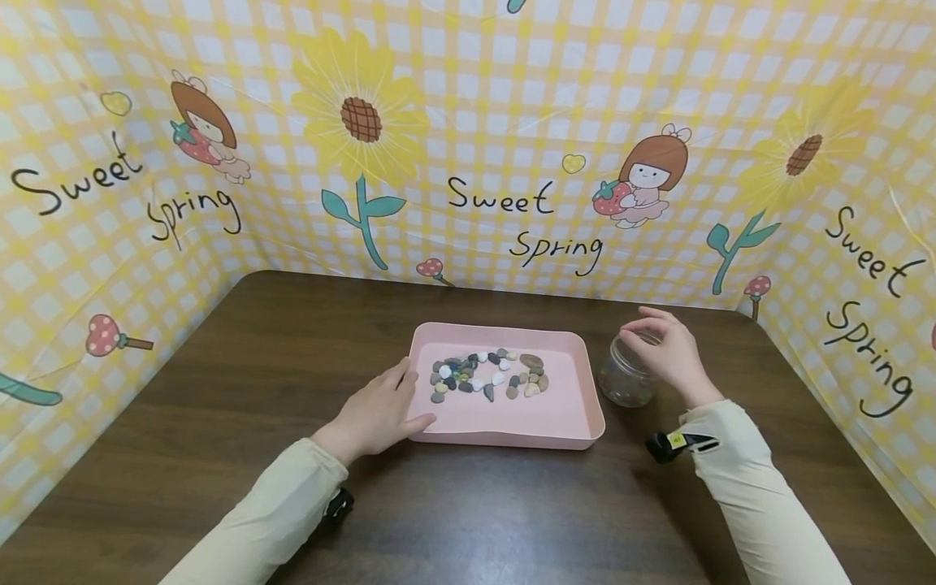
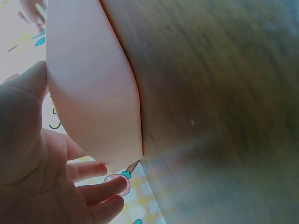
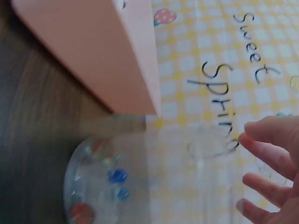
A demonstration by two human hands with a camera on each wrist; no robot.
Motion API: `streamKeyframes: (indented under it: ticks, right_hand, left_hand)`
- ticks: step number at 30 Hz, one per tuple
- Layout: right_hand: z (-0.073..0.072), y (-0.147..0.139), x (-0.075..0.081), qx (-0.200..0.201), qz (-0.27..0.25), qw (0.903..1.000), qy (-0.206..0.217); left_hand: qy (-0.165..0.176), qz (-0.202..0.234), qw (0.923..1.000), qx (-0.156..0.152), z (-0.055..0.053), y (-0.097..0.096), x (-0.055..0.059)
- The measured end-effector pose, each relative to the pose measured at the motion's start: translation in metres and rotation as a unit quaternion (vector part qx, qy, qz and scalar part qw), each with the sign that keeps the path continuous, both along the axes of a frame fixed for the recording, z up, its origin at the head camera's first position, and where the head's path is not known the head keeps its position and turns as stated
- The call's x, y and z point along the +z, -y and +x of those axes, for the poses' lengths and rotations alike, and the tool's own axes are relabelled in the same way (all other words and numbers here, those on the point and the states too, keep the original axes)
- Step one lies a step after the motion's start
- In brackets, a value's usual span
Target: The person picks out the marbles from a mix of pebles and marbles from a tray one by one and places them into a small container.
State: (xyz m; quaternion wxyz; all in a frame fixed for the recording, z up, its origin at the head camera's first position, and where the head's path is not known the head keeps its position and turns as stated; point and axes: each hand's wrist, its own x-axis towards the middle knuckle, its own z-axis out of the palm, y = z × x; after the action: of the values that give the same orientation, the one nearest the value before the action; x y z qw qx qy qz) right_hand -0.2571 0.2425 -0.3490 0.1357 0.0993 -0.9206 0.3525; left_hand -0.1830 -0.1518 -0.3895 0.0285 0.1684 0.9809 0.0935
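A pink tray (image 1: 563, 414) lies on the table. Inside it, stones (image 1: 478, 382) in grey, white and brown form a pattern, with a few shiny glass pieces (image 1: 462, 375) at its left part. My left hand (image 1: 376, 410) rests at the tray's left side, fingers extended along the outer wall and thumb at the rim. Right of the tray stands a clear jar (image 1: 625, 378); blue marbles (image 3: 117, 176) and a red one (image 3: 82, 213) show at its bottom. Over the jar's mouth is my right hand (image 1: 669, 353), thumb and index fingertips close together, nothing visible between them.
The dark wooden table (image 1: 256, 390) extends around the tray and jar. A yellow checked cloth (image 1: 483, 122) with flowers and lettering encloses the back and both sides.
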Motion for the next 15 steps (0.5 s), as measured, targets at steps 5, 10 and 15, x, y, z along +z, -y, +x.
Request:
streamKeyframes:
  ticks: [5,10,15]
  right_hand:
    - [0.001,0.018,0.007,0.022,-0.007,0.9991,-0.036]
    - [0.001,0.038,0.012,0.061,-0.007,0.9979,-0.017]
    - [-0.002,0.057,0.016,0.11,-0.033,0.9932,0.019]
  left_hand:
    - [-0.001,0.0,1.0,-0.001,0.001,0.0,0.0]
    - [0.001,0.001,1.0,0.0,0.001,0.0,0.001]
    - [0.004,0.003,1.0,0.002,0.001,0.0,0.001]
